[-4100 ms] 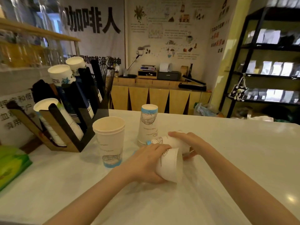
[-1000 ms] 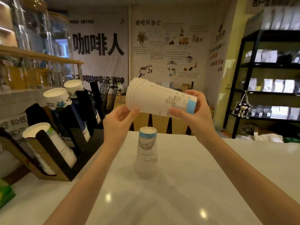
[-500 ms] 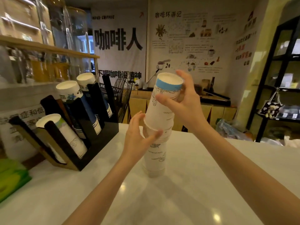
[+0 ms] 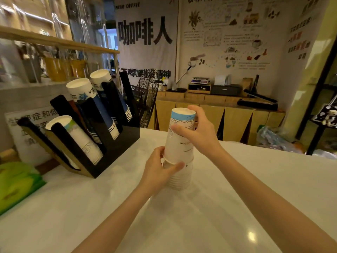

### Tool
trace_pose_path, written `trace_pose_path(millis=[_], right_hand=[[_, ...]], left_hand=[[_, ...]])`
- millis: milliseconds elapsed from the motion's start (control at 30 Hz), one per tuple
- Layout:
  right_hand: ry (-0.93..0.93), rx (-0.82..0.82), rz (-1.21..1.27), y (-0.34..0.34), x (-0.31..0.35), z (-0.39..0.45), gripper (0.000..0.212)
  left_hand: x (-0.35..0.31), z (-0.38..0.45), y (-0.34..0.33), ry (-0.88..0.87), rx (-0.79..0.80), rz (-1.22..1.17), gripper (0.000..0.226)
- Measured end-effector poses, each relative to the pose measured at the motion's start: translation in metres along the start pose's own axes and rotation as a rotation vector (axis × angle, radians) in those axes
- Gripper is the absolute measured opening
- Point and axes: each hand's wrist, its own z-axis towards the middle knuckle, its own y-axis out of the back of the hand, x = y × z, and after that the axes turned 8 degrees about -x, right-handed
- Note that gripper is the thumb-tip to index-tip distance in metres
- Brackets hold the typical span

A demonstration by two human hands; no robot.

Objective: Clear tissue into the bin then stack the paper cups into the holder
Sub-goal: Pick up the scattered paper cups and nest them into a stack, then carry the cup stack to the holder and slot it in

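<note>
A stack of upside-down white paper cups (image 4: 179,150) with a blue band at the top stands on the white counter (image 4: 237,189). My right hand (image 4: 196,132) grips the top cup near its base. My left hand (image 4: 160,168) wraps the lower rims of the stack. The black and wood cup holder (image 4: 109,148) stands at the left, with rows of tilted cups (image 4: 82,92) in its slots. No tissue or bin shows.
A green packet (image 4: 16,183) lies at the counter's left edge. A black wire basket (image 4: 147,95) stands behind the holder. Beyond the counter are a wooden cabinet (image 4: 209,110) with devices and a dark shelf unit (image 4: 326,99) at right.
The cups held sideways in the air were turned base-up and pushed down onto the cup standing on the counter. The stack now sits lower, with both hands still on it.
</note>
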Motion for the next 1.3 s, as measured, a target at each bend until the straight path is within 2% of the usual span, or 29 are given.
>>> trace_pose_path(millis=[167,567,667,900,1000,1133,1233,1300], right_hand=[[-0.034,0.053,-0.032,-0.011,-0.016,-0.012,0.076],[0.012,0.019,-0.040,-0.014,-0.027,-0.016,0.078],[0.002,0.006,-0.036,-0.014,-0.024,-0.017,0.079],[-0.015,0.119,-0.053,-0.007,-0.025,-0.015,0.086],[-0.192,0.268,0.028,-0.006,-0.028,-0.011,0.090],[-0.510,0.580,0.016,-0.001,-0.034,-0.012,0.078],[-0.662,0.622,0.010,-0.003,-0.037,-0.019,0.099],[-0.692,0.570,0.046,-0.007,-0.038,-0.023,0.100]], left_hand=[[0.016,-0.005,-0.002,0.019,0.065,0.065,0.068],[0.029,-0.009,-0.005,0.052,0.089,0.028,0.080],[0.028,-0.010,-0.001,0.048,0.113,0.019,0.075],[0.024,-0.014,-0.009,0.110,0.159,0.011,0.069],[0.023,-0.015,-0.008,0.112,0.177,0.010,0.071],[0.024,-0.012,-0.003,0.106,0.199,0.028,0.081],[0.025,-0.011,-0.001,0.124,0.231,-0.035,0.081],[0.027,-0.008,0.001,0.144,0.243,-0.112,0.082]])
